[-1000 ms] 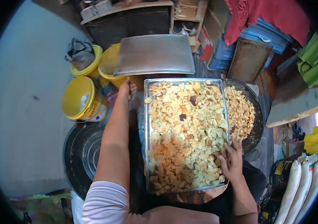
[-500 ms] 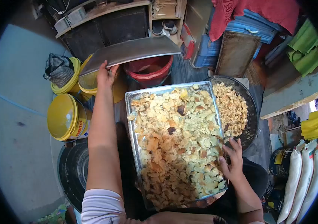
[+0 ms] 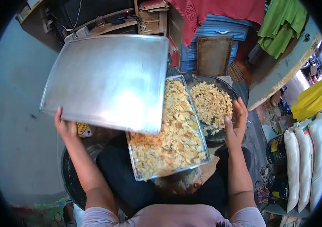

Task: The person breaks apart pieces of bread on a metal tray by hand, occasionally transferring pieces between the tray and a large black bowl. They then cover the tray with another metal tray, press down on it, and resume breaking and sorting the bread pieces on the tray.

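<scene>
My left hand (image 3: 66, 126) is closed on the lower left edge of a flat metal baking tray (image 3: 108, 83), held up and tilted with its broad, shiny face towards me. Below it, a second baking tray (image 3: 199, 130) is full of torn, crumbly bread pieces (image 3: 172, 140); the raised tray hides its upper left part. My right hand (image 3: 237, 123) is empty, fingers apart, above the near right side of a round black basin (image 3: 229, 86). More small bread pieces (image 3: 211, 102) lie heaped in that basin.
White filled sacks (image 3: 318, 159) stand at the right, beside a wooden board edge (image 3: 282, 75). A brown rectangular tray (image 3: 214, 55) leans on blue drawers (image 3: 221, 30) at the back. A dark tub (image 3: 72, 178) sits at the lower left.
My left hand has lowered and turned the metal tray, so its broad face now shows and covers part of the bread tray. My right hand has moved from the bread tray's side to above the basin.
</scene>
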`<state>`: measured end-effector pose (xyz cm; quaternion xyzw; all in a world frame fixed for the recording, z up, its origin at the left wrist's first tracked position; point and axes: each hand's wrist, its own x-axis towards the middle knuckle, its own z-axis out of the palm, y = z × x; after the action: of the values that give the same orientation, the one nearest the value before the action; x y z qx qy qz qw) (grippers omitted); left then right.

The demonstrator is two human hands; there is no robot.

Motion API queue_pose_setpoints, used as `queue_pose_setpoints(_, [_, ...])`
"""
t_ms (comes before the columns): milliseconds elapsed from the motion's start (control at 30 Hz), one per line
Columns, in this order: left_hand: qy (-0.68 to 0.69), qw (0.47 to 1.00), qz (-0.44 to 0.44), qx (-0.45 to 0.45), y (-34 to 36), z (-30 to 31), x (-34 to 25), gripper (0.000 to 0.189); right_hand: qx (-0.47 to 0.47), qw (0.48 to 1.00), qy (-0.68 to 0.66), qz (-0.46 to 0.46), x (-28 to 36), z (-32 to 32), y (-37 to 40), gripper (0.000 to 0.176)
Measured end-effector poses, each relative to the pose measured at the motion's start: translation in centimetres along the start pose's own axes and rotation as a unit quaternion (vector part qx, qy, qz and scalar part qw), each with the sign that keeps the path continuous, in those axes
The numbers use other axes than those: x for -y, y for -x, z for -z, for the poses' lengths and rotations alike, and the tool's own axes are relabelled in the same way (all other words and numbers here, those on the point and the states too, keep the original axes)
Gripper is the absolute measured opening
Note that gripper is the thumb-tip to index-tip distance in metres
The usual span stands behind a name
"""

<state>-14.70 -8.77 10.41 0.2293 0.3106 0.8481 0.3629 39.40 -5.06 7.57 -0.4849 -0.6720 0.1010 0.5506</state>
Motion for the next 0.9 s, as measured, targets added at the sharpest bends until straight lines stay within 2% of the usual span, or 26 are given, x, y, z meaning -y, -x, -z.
queue_pose_setpoints(67, [0.009,0.999,0.040,0.011,5.4,0.5,-2.1,0.043,0.013,0.992,-0.124,-0.007,2.3,1.2,-0.8,0.057])
queue_pose_setpoints(133, [0.017,0.997,0.074,0.025,8.5,0.7,-2.8,0.046,0.113,0.972,-0.199,-0.047,2.5,1.9,-1.5,0.066])
queue_pose_setpoints(167, [-0.003,0.994,0.108,0.016,9.4,1.4,-2.2,0.048,0.194,0.947,-0.221,-0.129,3.4,2.5,-1.8,0.076])
queue_pose_setpoints(200, [-0.024,0.990,0.142,0.005,10.1,2.3,-1.3,0.050,0.262,0.911,-0.263,-0.179,2.4,2.4,-1.8,0.082])
queue_pose_setpoints(267, [-0.083,0.980,0.179,0.031,10.6,3.5,1.6,0.053,0.384,0.804,-0.330,-0.313,-0.7,0.6,-0.4,0.084])
queue_pose_setpoints(333, [-0.071,0.967,0.240,0.044,11.8,1.7,4.8,0.050,0.503,0.692,-0.349,-0.382,-1.3,-0.4,1.8,0.080])
queue_pose_setpoints(367, [-0.069,0.968,0.238,0.047,11.7,0.9,6.0,0.050,0.517,0.723,-0.296,-0.349,-0.4,-0.5,2.9,0.070])
queue_pose_setpoints(400, [-0.075,0.958,0.268,0.068,11.6,0.1,7.1,0.048,0.515,0.741,-0.226,-0.368,-0.3,-0.8,3.9,0.062])
queue_pose_setpoints(467, [-0.085,0.944,0.306,0.091,11.2,-1.8,8.8,0.047,0.326,0.792,-0.346,-0.384,-1.5,-2.5,6.5,0.057])
queue_pose_setpoints(533, [-0.157,0.942,0.298,0.005,10.6,-3.7,10.3,0.044,0.290,0.802,-0.362,-0.376,-2.4,-2.6,6.1,0.053])
queue_pose_setpoints(567, [-0.154,0.941,0.300,0.007,10.1,-3.8,11.3,0.044,0.259,0.812,-0.379,-0.360,-2.9,-2.7,5.3,0.050])
queue_pose_setpoints(600, [-0.148,0.950,0.271,0.041,9.9,-3.9,12.4,0.043,0.259,0.814,-0.377,-0.359,-3.3,-3.0,4.8,0.050])
queue_pose_setpoints(667, [-0.142,0.957,0.242,0.069,8.8,-3.8,13.8,0.042,0.234,0.883,-0.280,-0.296,-4.5,-4.3,4.1,0.046])
queue_pose_setpoints(733, [-0.177,0.960,0.206,0.063,8.4,-4.9,14.6,0.040,0.235,0.878,-0.297,-0.294,-6.1,-6.1,3.6,0.047])
queue_pose_setpoints(800, [-0.201,0.956,0.211,0.048,7.4,-4.5,15.3,0.040,0.217,0.885,-0.275,-0.307,-7.6,-7.8,3.3,0.050])
queue_pose_setpoints(900, [-0.142,0.961,0.234,0.049,6.7,-4.1,16.0,0.044,0.220,0.907,-0.223,-0.282,-10.2,-10.0,3.1,0.051])
